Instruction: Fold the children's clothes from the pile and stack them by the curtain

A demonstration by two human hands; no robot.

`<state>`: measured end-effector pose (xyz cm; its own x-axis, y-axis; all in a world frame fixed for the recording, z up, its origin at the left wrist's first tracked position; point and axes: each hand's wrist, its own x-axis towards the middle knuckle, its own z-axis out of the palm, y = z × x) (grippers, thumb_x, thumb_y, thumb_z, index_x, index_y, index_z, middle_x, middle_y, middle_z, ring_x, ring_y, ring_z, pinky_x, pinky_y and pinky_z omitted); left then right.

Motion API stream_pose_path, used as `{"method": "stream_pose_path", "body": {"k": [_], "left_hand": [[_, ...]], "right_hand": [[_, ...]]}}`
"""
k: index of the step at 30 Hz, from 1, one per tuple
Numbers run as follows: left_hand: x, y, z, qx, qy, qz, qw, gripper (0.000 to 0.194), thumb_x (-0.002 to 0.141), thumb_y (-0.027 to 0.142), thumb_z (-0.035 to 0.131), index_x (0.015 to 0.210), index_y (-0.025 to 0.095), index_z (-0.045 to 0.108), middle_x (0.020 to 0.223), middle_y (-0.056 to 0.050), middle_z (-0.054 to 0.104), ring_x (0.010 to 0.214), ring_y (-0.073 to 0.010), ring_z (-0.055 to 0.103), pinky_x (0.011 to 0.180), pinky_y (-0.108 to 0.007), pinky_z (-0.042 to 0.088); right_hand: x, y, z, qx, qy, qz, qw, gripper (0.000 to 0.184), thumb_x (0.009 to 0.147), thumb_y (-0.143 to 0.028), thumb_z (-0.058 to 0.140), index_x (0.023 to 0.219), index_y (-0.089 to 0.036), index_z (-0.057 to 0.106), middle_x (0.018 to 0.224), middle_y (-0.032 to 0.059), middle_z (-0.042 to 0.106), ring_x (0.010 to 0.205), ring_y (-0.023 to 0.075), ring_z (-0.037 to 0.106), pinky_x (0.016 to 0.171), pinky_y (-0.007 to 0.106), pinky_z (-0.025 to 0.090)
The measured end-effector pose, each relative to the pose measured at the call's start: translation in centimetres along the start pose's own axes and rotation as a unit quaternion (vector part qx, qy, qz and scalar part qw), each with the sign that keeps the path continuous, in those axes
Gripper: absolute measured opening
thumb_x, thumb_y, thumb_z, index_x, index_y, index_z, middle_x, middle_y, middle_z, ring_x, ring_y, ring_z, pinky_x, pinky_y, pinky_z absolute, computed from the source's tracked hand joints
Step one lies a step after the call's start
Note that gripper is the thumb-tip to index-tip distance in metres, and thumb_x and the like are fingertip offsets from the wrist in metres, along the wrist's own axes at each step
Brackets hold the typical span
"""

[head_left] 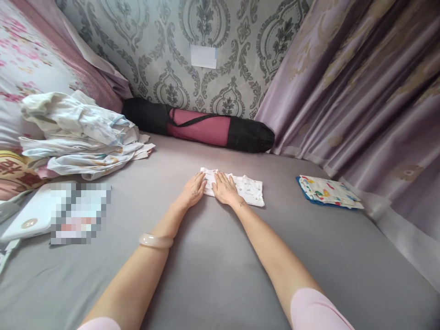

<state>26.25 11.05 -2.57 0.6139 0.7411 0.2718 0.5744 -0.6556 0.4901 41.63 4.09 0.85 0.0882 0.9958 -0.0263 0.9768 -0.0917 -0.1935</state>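
Two outstretched hands [195, 189] [225, 188] palm-down at a white cloth [250, 189]

White cloth [250, 189] with small, seemingly grey prints; plain grey sheet [213, 270]; pink-and-black bag [202, 131]; mauve curtain [330, 96], gold-patterned.

I have open gray sheet [280, 224] to pass over right of the white cloth [249, 189] up to the folded stack [328, 191], but the clothes pile [85, 133] and white device [36, 213] obstruct the left, and the long bag [199, 126] along the wall [165, 41] bars the far side.
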Motion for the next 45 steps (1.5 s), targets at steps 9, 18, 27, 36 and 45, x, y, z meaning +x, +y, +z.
{"method": "stream_pose_path", "body": {"k": [9, 18, 27, 36, 45], "left_hand": [[0.3, 0.7, -1.5, -0.054, 0.054, -0.099, 0.992, 0.054, 0.101, 0.038, 0.015, 0.135, 0.016, 0.05, 0.143, -0.01, 0.052, 0.139, -0.0199, 0.04, 0.116, -0.038, 0.03], [0.1, 1.1, -2.1, -0.081, 0.066, -0.091, 0.99, 0.053, 0.101, 0.037, 0.015, 0.129, 0.016, 0.054, 0.138, -0.01, 0.056, 0.132, -0.0197, 0.048, 0.112, -0.037, 0.035], [-0.1, 0.6, -0.8, -0.012, 0.084, -0.048, 0.995, 0.051, 0.101, 0.04, 0.022, 0.132, 0.016, 0.053, 0.14, -0.011, 0.055, 0.136, -0.023, 0.043, 0.113, -0.041, 0.033], [-0.2, 2.7, -0.4, 0.13, -0.057, 0.067, 0.988, 0.048, 0.1, 0.039, 0.028, 0.141, 0.022, 0.047, 0.15, -0.007, 0.044, 0.144, -0.0261, 0.03, 0.117, -0.049, 0.022], [2.7, 3.5, -1.6, 0.16, -0.094, 0.072, 0.98, 0.036, 0.098, 0.035, 0.034, 0.111, 0.023, 0.065, 0.123, -0.009, 0.067, 0.118, -0.026, 0.058, 0.108, -0.053, 0.029]], "right_hand": [[2.0, -3.5, -0.1, 0.028, 0.006, -0.022, 0.999, 0.061, 0.099, -0.037, 0.015, 0.154, -0.01, 0.022, 0.162, 0.0088, 0.015, 0.149, 0.0213, 0.008, 0.119, 0.045, 0.003], [2.7, -4.6, 1.6, 0.026, -0.015, -0.013, 0.999, 0.064, 0.098, -0.035, 0.012, 0.155, -0.007, 0.016, 0.162, 0.0083, 0.014, 0.149, 0.0203, 0.009, 0.12, 0.043, 0.002], [-0.7, -0.4, -1.1, 0.073, 0.045, 0.022, 0.996, 0.06, 0.1, -0.036, 0.019, 0.153, -0.008, 0.023, 0.161, 0.0118, 0.016, 0.149, 0.0218, 0.007, 0.119, 0.045, 0.0], [-4.2, 5.4, -1.0, 0.043, 0.003, 0.102, 0.994, 0.059, 0.101, -0.046, 0.019, 0.154, -0.022, 0.024, 0.161, 0.0086, 0.018, 0.149, 0.0297, 0.005, 0.116, 0.056, 0.002], [-4.2, 9.2, -2.3, 0.113, 0.086, 0.105, 0.984, 0.051, 0.1, -0.03, 0.026, 0.148, -0.019, 0.035, 0.156, 0.0082, 0.034, 0.145, 0.0261, 0.025, 0.117, 0.055, 0.011]]}}
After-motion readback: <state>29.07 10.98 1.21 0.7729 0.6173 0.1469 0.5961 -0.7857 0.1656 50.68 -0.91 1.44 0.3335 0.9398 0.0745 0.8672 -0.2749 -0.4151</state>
